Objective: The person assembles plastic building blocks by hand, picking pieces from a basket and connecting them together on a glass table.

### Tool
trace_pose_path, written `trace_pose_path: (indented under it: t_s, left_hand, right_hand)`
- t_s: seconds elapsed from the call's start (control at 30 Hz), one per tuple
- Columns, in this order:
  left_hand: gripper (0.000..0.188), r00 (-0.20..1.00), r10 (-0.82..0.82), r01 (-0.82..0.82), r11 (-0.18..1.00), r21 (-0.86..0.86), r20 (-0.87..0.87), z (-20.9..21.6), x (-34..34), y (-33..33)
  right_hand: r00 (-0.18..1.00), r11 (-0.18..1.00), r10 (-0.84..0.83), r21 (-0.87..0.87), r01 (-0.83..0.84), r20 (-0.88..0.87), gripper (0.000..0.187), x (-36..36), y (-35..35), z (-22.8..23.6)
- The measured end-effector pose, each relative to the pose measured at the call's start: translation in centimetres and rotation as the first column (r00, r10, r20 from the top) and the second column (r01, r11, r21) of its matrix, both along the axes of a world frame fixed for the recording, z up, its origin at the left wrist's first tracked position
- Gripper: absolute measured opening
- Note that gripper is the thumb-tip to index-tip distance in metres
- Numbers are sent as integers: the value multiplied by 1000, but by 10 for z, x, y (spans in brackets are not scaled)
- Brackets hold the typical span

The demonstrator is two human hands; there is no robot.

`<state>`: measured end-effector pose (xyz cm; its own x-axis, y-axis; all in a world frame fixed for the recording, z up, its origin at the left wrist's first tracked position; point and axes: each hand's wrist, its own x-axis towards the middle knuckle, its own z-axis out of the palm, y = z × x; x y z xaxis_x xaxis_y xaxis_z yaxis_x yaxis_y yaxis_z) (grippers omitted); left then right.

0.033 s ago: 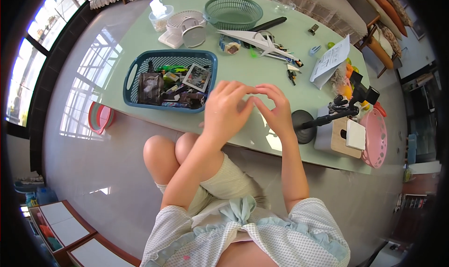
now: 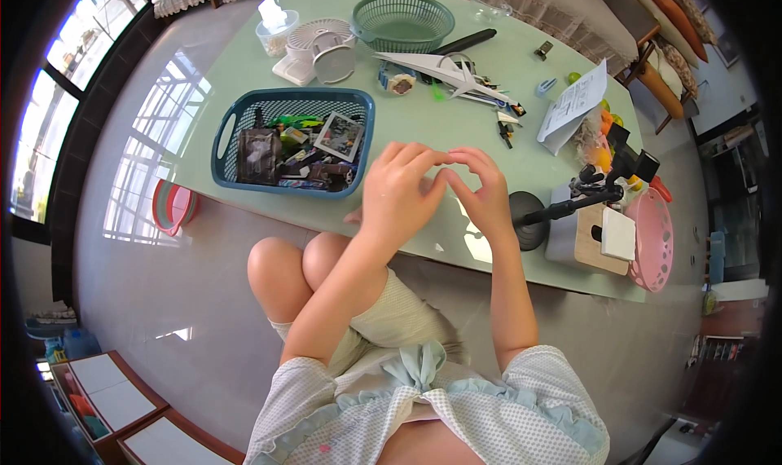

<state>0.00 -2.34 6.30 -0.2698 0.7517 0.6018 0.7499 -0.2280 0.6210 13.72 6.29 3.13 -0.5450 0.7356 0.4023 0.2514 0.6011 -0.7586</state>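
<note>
The left hand [image 2: 399, 192] and the right hand [image 2: 481, 192] meet fingertip to fingertip above the table [image 2: 423, 123]; whether they pinch something, I cannot tell. The blue basket [image 2: 236, 110] lies left of them.

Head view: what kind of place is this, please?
Probably a room in a home: a green table with a blue basket of small items, a cushioned bench beside it, and large windows.
</note>
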Motion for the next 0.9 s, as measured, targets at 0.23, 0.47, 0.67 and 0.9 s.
trace_pose_path:
  t_s: [0.23, 0.47, 0.67, 0.9]
  left_hand:
    - [13, 998, -12, 20, 992, -125, 61, -55, 28, 59]
    - [13, 999, -43, 41, 990, -134, -14, -86, 36, 107]
    - [12, 997, -21, 4, 977, -212, -79, -100, 45, 131]
    - [11, 991, -68, 44, 978, -203, -112, -111, 50, 152]
  right_hand:
    - [953, 979, -198, 4, 202, 230, 34, 36, 28, -23]
    - [825, 910, -406, 254, 327, 393, 51, 41, 71, -49]
    - [602, 819, -568, 318, 477, 561, 64, 37, 113, -66]
    - [445, 730, -628, 285, 621, 639, 68, 23, 148, -73]
